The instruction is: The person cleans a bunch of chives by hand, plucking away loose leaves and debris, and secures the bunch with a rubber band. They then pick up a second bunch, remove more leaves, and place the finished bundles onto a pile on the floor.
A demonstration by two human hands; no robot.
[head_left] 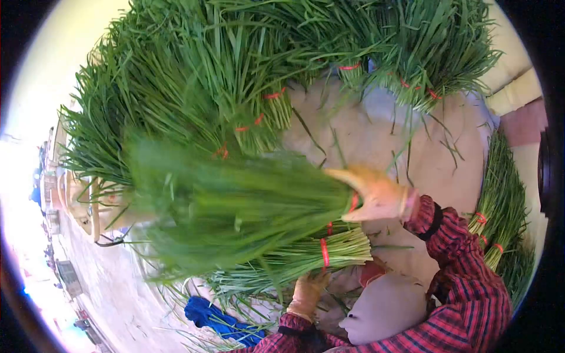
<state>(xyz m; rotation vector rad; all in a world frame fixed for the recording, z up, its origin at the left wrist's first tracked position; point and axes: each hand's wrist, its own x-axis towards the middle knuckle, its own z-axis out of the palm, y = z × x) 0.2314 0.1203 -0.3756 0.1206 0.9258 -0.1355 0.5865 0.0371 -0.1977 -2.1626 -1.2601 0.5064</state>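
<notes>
My right hand (381, 194), in a pale glove, grips the banded stem end of a large bunch of garlic chives (253, 194). The leaves fan out to the left and are smeared by motion. Lower down, a second bunch of garlic chives (347, 247) lies with its cut stems to the right and a red band round them. My gloved left hand (307, 294) holds the near side of this bunch, its fingertips hidden against the stems. The raised bunch covers part of the lower one.
Piled banded chives (194, 70) line the far side, with more bundles (500, 194) at the right. Loose leaves lie on the tan sheet (435, 135). A blue bundled material (218, 320) rests at lower left, near a pale chair-like object (79, 200). Rounded grey fabric (388, 306) is close in front.
</notes>
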